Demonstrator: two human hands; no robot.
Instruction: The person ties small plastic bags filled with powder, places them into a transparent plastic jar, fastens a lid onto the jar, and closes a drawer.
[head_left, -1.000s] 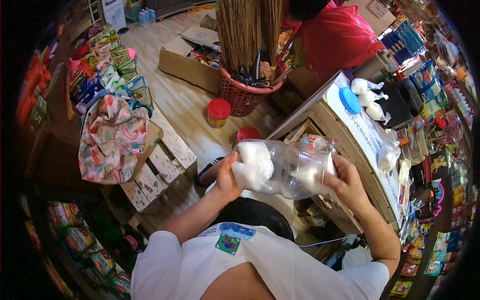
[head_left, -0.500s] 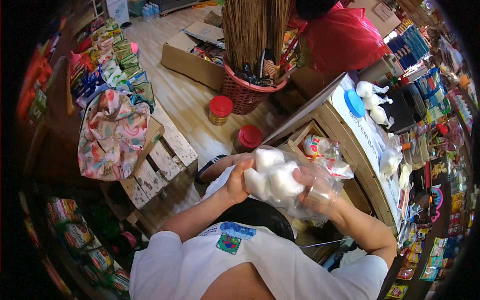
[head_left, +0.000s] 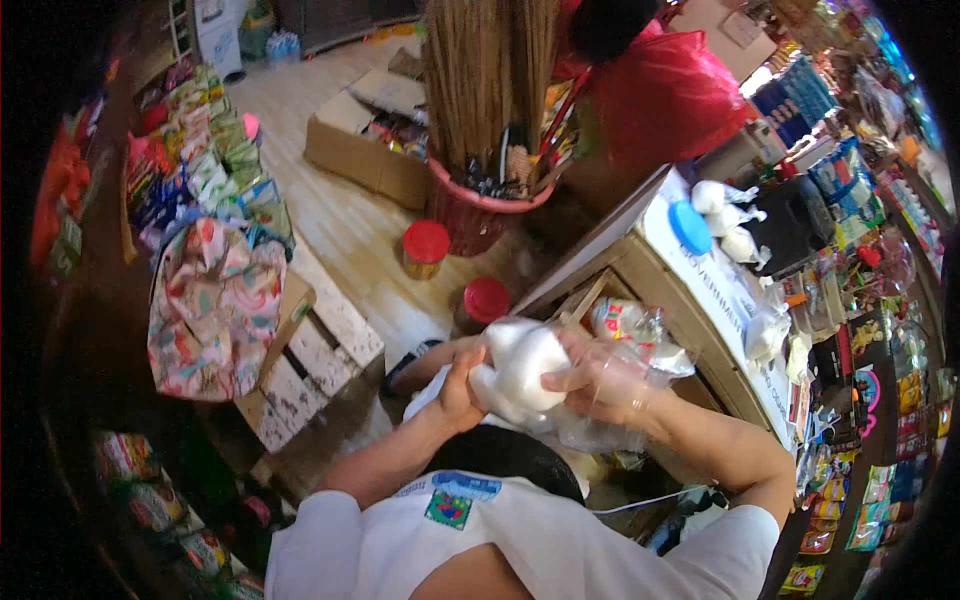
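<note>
A clear plastic jar (head_left: 600, 428) lies sideways in front of my torso, with white filled plastic bags (head_left: 522, 365) in its far-left part. My left hand (head_left: 463, 392) is wrapped round the jar's left end. My right hand (head_left: 590, 375) reaches inside through the opening on the right, its fingers closed against the white bags. To the right, on the white-topped counter (head_left: 728, 300), a blue lid (head_left: 690, 228) lies beside several similar tied white bags (head_left: 738, 243).
Two red-lidded jars (head_left: 426, 250) stand on the floor near a red basket (head_left: 480, 205) of stick brooms. A cardboard box (head_left: 365, 160) sits behind. On the left, a wooden bench (head_left: 325, 350) bears a floral bag (head_left: 215, 310) and packets. Hanging packets line the right side.
My right hand has gone from outside the jar's right end to inside it, on the white bags. The white bags are bunched at the left, and the view has shifted slightly.
</note>
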